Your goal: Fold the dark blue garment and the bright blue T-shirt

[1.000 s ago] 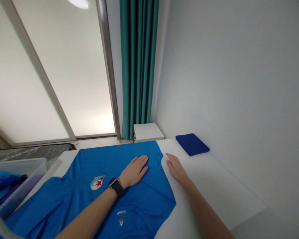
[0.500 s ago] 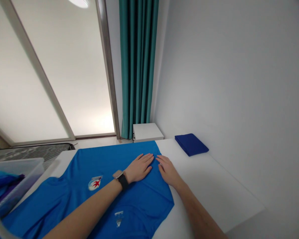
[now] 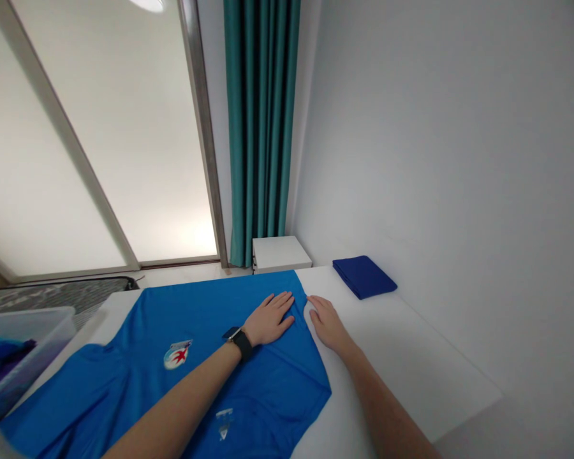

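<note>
A blue shirt [image 3: 196, 312] with a red and white emblem lies spread over the white table [image 3: 402, 344]. My left hand [image 3: 269, 319], with a black watch on its wrist, rests flat on the shirt near its right edge, fingers spread. Just to the right, my right hand [image 3: 328, 322] is at the shirt's edge; its index fingertip meets the fabric, which bulges slightly there. Thumb and fingers are curved and close together, and a pinch of cloth seems to be at the tips.
A folded dark blue cloth [image 3: 365, 277] lies at the table's back right, by the wall. On the left stands a clear plastic bin [image 3: 52, 325] with blue and purple fabric. Behind the table are a white cabinet [image 3: 281, 253] and a green curtain [image 3: 263, 127].
My right hand has shifted slightly right, drawing a bit of the shirt's edge outward. My left hand stays flat on the shirt. The view has moved a little.
</note>
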`<control>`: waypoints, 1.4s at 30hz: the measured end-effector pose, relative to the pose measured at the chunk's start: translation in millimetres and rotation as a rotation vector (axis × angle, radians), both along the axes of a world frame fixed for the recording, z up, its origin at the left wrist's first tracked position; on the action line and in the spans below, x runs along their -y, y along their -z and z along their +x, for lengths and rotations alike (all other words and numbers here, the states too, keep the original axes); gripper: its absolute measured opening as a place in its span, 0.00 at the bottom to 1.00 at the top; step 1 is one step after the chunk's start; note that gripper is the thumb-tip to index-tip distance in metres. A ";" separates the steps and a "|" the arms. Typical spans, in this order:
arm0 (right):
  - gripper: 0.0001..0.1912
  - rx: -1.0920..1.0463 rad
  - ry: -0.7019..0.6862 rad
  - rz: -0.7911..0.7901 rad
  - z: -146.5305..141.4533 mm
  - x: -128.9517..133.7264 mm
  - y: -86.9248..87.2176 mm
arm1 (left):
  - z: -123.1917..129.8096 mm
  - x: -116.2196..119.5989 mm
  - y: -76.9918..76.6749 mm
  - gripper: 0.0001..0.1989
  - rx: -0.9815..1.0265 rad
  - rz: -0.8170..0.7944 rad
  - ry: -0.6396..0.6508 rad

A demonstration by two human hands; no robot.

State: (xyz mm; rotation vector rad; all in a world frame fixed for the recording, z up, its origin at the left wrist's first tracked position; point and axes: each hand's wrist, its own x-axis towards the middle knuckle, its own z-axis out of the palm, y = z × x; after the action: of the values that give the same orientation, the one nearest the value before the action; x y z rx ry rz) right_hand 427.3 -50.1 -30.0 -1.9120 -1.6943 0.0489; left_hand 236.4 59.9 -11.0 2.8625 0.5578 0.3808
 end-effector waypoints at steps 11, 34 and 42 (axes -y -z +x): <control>0.22 -0.043 -0.039 -0.053 25.2 -25.1 -7.9 | -12.0 -12.4 -15.7 0.25 0.283 -0.414 -0.075; 0.10 0.153 0.023 -0.056 14.5 -39.0 -5.6 | -10.4 -7.1 -14.1 0.21 0.248 -0.407 -0.077; 0.11 0.153 -0.052 -0.045 22.2 -31.5 -9.2 | -10.6 -4.9 -17.2 0.21 0.230 -0.389 -0.078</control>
State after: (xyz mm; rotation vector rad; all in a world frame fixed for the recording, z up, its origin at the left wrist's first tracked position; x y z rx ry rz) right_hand 449.5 -18.6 -20.7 -1.9471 -1.8584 -0.0411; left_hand 225.8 64.8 6.2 2.3930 0.6232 0.5396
